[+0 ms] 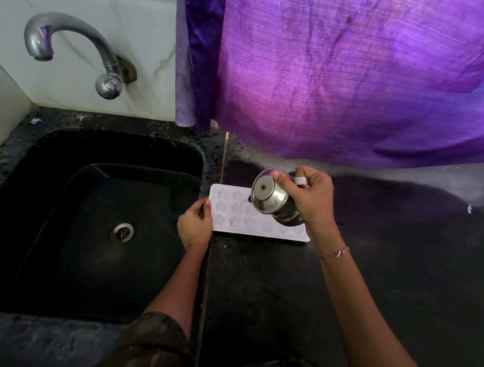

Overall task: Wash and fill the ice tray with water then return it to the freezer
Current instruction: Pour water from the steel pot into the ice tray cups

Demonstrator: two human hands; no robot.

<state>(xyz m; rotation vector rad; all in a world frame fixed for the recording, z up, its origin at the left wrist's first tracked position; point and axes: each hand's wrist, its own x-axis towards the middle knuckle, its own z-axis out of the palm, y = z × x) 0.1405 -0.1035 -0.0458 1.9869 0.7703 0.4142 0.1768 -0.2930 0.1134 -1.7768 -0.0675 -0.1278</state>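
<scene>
A white ice tray (234, 212) with star-shaped cells lies flat on the dark counter, just right of the sink. My left hand (195, 228) grips its left end, thumb on top of the rim. My right hand (312, 197) holds a steel cup (272, 200) tilted over the tray, its base turned toward me and its mouth hidden behind it. A thin stream of water falls from the cup's left edge into the middle cells. The cup and my right hand cover the tray's right part.
A black sink (100, 222) with a metal drain (121, 232) lies to the left, under a chrome tap (68, 49) on the white tiled wall. A purple curtain (355, 66) hangs over the back of the dark counter (398, 258).
</scene>
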